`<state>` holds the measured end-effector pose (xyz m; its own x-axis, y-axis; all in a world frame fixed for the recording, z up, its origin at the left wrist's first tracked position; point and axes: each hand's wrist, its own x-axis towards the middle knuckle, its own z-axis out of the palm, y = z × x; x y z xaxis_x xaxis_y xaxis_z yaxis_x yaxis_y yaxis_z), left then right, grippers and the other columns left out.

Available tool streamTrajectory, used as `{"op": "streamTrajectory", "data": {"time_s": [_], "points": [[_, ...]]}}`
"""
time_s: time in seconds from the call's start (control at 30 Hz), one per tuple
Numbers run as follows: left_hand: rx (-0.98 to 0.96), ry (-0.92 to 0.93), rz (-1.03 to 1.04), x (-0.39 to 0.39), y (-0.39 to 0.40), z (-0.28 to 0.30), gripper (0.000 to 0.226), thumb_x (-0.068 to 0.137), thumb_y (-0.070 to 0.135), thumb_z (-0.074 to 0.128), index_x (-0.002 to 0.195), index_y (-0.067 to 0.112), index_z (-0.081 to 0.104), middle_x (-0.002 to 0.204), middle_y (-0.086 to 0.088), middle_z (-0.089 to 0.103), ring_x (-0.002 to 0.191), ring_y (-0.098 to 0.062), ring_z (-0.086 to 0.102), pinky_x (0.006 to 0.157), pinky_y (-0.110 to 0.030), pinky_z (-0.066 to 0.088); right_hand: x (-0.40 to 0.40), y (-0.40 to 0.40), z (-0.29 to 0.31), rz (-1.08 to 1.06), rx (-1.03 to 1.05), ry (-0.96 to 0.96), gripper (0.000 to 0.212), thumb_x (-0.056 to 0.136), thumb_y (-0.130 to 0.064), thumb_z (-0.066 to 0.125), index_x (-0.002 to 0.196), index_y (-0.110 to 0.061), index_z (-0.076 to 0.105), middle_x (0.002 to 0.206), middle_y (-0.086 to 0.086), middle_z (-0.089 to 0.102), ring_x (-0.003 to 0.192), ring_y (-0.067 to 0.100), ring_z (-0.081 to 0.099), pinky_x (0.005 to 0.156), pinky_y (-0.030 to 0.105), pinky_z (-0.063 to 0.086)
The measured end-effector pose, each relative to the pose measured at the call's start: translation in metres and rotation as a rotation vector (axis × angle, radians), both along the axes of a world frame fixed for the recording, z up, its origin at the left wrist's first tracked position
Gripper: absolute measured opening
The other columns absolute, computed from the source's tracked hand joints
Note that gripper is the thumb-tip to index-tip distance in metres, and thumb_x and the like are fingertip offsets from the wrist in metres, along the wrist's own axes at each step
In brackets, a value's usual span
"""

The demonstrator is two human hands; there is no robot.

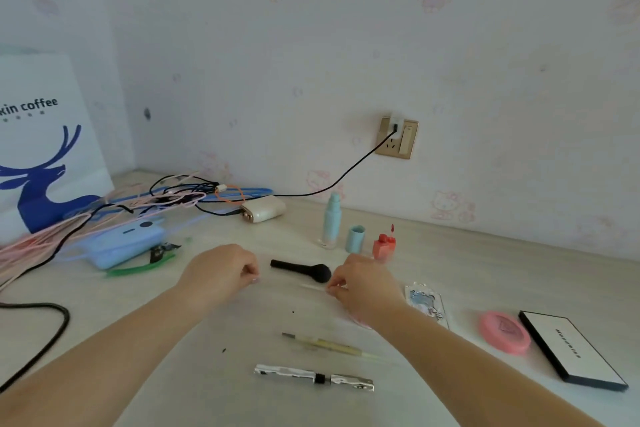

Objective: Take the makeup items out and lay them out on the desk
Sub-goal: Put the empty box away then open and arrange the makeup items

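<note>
With right hand [363, 282] pinching the thin pale stick [313, 286] and left hand [221, 270] curled, seemingly empty, lay it flat just before the black rounded makeup brush [304, 270].

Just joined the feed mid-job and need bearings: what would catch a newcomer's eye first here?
Two hands meet at mid-desk: the left hand and right hand each pinch something thin and pale just in front of a black makeup brush. Right of them lie a pink round compact and a black-edged palette. At far left, a white bag with a blue deer stands behind a tangle of cables.
</note>
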<state>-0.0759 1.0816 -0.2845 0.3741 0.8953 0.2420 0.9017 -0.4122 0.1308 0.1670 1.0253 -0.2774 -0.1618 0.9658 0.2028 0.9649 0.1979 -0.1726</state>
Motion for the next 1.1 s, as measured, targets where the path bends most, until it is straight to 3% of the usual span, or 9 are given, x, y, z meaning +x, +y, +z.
{"op": "streamTrajectory", "data": {"time_s": [0.27, 0.57, 0.7, 0.97, 1.1], "points": [[-0.041, 0.022, 0.028, 0.003, 0.011, -0.018, 0.011, 0.086, 0.038, 0.058, 0.089, 0.032, 0.067, 0.093, 0.009, 0.058, 0.090, -0.013, 0.058, 0.071, -0.025, 0.043, -0.008, 0.007, -0.005, -0.044, -0.059, -0.176, 0.019, 0.088, -0.034, 0.053, 0.095, -0.032, 0.070, 0.106, 0.000, 0.056, 0.101, 0.023, 0.048, 0.087, 0.035, 0.038], [-0.049, 0.006, 0.027, 0.004, 0.010, -0.020, 0.010, 0.087, 0.037, 0.059, 0.090, 0.032, 0.067, 0.086, 0.011, 0.050, 0.093, -0.014, 0.058, 0.072, -0.026, 0.044, -0.005, 0.008, -0.012, -0.044, -0.079, -0.135, 0.018, 0.089, -0.036, 0.052, 0.097, -0.031, 0.068, 0.104, -0.001, 0.057, 0.100, 0.021, 0.049, 0.087, 0.034, 0.040], [-0.056, 0.004, 0.008, 0.005, 0.010, -0.015, 0.014, 0.086, 0.036, 0.060, 0.099, 0.032, 0.065, 0.097, 0.008, 0.055, 0.100, -0.014, 0.057, 0.077, -0.027, 0.044, -0.002, 0.009, -0.011, -0.049, -0.109, -0.112, 0.026, 0.089, -0.040, 0.052, 0.110, -0.032, 0.064, 0.112, -0.001, 0.056, 0.106, 0.022, 0.050, 0.088, 0.034, 0.039], [0.011, -0.210, -0.092, 0.044, -0.001, 0.018, 0.017, 0.083, 0.035, 0.065, 0.098, 0.029, 0.066, 0.097, 0.008, 0.059, 0.093, -0.009, 0.058, 0.081, -0.031, 0.047, 0.034, -0.002, 0.014, -0.107, -0.068, 0.052, 0.035, 0.085, -0.045, 0.058, 0.117, -0.032, 0.060, 0.121, -0.003, 0.057, 0.112, 0.017, 0.051, 0.093, 0.034, 0.044], [-0.058, -0.240, -0.148, 0.076, -0.010, 0.026, 0.019, 0.081, 0.036, 0.068, 0.099, 0.029, 0.066, 0.096, 0.011, 0.059, 0.092, -0.007, 0.058, 0.080, -0.026, 0.046, 0.057, -0.011, 0.015, -0.123, -0.055, 0.081, 0.037, 0.086, -0.045, 0.058, 0.121, -0.031, 0.058, 0.130, -0.004, 0.053, 0.121, 0.017, 0.044, 0.100, 0.034, 0.038]]}}
